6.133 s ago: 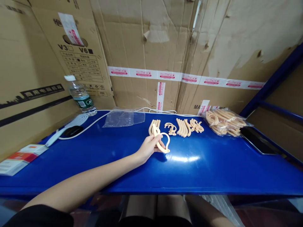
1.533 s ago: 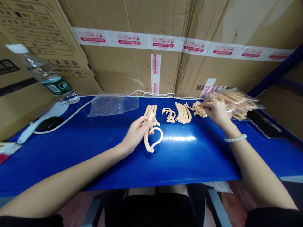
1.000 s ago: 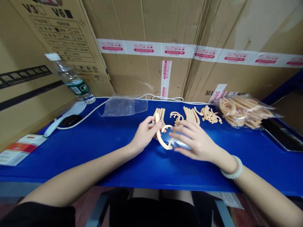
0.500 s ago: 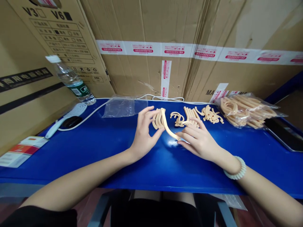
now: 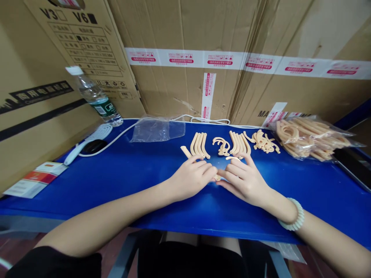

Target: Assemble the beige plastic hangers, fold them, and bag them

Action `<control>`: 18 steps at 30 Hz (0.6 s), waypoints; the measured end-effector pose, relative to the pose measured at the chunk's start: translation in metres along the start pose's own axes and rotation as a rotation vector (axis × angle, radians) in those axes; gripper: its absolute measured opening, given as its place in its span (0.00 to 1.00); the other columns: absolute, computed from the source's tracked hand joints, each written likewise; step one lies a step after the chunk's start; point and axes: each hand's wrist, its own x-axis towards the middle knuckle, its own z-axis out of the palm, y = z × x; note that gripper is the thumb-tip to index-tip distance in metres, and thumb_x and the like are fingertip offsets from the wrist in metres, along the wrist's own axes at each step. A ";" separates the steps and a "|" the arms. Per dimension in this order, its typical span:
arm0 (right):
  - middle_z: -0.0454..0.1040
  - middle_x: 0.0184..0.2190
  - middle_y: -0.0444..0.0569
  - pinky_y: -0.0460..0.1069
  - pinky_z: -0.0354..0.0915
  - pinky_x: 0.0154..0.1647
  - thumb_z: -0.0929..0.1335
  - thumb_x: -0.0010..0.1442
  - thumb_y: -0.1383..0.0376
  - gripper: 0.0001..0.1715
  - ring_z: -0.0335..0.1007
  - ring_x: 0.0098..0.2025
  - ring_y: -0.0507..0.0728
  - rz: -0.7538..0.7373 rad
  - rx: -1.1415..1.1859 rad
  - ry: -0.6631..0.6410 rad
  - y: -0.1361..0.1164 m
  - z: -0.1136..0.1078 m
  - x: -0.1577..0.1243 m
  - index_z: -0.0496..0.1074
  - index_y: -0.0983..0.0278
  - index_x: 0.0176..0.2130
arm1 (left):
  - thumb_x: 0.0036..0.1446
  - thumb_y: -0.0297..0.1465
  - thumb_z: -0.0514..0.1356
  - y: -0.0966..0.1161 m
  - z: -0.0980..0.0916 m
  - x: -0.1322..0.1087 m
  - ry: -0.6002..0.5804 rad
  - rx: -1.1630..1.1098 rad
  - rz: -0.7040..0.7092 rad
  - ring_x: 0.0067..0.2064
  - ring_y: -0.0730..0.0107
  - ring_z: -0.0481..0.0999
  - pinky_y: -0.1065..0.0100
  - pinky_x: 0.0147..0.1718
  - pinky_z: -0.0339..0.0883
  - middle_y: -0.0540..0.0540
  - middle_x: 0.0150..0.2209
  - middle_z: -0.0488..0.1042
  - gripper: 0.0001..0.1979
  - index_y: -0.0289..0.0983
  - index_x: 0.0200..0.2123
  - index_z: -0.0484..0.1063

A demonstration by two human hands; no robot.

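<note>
My left hand (image 5: pixel 191 178) is closed around a long, curved beige strip (image 5: pixel 186 151). One end of the strip sticks out beyond my knuckles, and the other shows near my fingertips. My right hand (image 5: pixel 243 178) pinches at that near end, its fingertips meeting those of my left. A small, thin curved piece (image 5: pixel 232 158) also pokes out from the upper fingers of my right hand. Just beyond my hands lie a left row of curved strips (image 5: pixel 198 145), a cluster of small hooked pieces (image 5: pixel 222 146) and a right row of strips (image 5: pixel 240 143).
A pile of small beige pieces (image 5: pixel 262 141) and a clear bag of beige parts (image 5: pixel 313 137) are on the right. A plastic bag (image 5: pixel 158 129), a white cable (image 5: pixel 127 130), a hairbrush (image 5: pixel 87 143) and a water bottle (image 5: pixel 100 101) stand or lie left. Cardboard boxes (image 5: pixel 179 88) wall the back.
My left hand has moved down and right from the strip's upper end and closed around it near my right fingertips. The strip is lower, and the view has shifted slightly.
</note>
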 end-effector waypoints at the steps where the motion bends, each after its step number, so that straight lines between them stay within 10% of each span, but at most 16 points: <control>1: 0.71 0.29 0.46 0.59 0.60 0.53 0.65 0.71 0.63 0.11 0.66 0.37 0.57 0.014 0.030 -0.006 0.000 0.001 -0.001 0.77 0.64 0.44 | 0.74 0.31 0.48 0.000 0.000 0.000 -0.008 -0.002 0.003 0.35 0.66 0.76 0.60 0.48 0.68 0.47 0.31 0.76 0.16 0.35 0.35 0.71; 10: 0.70 0.24 0.42 0.57 0.61 0.50 0.68 0.69 0.60 0.10 0.66 0.31 0.55 0.201 0.405 0.044 -0.004 0.003 0.004 0.78 0.61 0.43 | 0.72 0.28 0.50 -0.003 -0.007 0.001 0.076 -0.024 0.039 0.31 0.68 0.72 0.64 0.40 0.62 0.49 0.27 0.73 0.15 0.35 0.32 0.71; 18: 0.81 0.32 0.50 0.52 0.69 0.33 0.72 0.63 0.53 0.15 0.74 0.31 0.57 0.686 0.660 0.175 0.011 -0.001 0.003 0.81 0.61 0.40 | 0.73 0.26 0.50 -0.022 -0.020 0.005 0.086 -0.102 0.118 0.37 0.69 0.76 0.64 0.47 0.64 0.47 0.33 0.80 0.13 0.36 0.38 0.73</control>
